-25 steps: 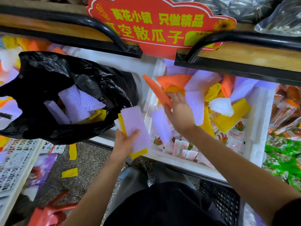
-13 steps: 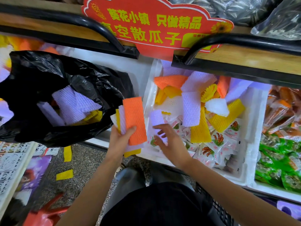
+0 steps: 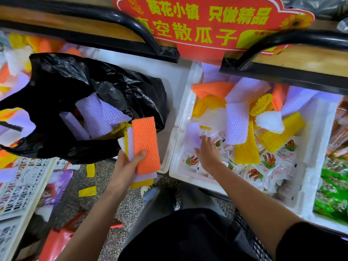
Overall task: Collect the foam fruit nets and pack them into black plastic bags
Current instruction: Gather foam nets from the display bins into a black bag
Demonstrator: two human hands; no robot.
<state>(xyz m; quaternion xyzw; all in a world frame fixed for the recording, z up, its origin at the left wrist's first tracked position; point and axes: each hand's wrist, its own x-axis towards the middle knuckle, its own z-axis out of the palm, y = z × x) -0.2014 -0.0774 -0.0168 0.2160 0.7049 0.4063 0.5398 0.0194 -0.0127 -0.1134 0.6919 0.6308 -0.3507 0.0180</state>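
While bent over a shop shelf in the head view, gathering foam fruit nets (image 3: 246, 146) from a white foam box (image 3: 177, 147) at two o'clock, heaped there in orange, yellow, lavender and white over small snack packets (image 3: 267, 161). Soft, springy and almost weightless by the look of them. Likely to crush under a hard squeeze and to slide off a loose pile, so best taken with a light pinch at a free edge or corner, flat ones laid face to face. More already packed in the black plastic bag (image 3: 56, 87), gaping at ten o'clock just beside the box.

Clamped in the left hand (image 3: 128, 164), near centre, a stack of nets (image 3: 145, 146): thumb across the orange one on top, lavender, yellow and white layers beneath, held at the bag's mouth. Apart from it at three o'clock, the right hand (image 3: 208, 155), reaching into the box with fingertips on a lavender net (image 3: 193, 135). Cannot tell whether pinched or merely touched.

Loose on the floor at seven o'clock, two yellow nets (image 3: 87, 191). Overhead at twelve, a red sign (image 3: 207, 25).
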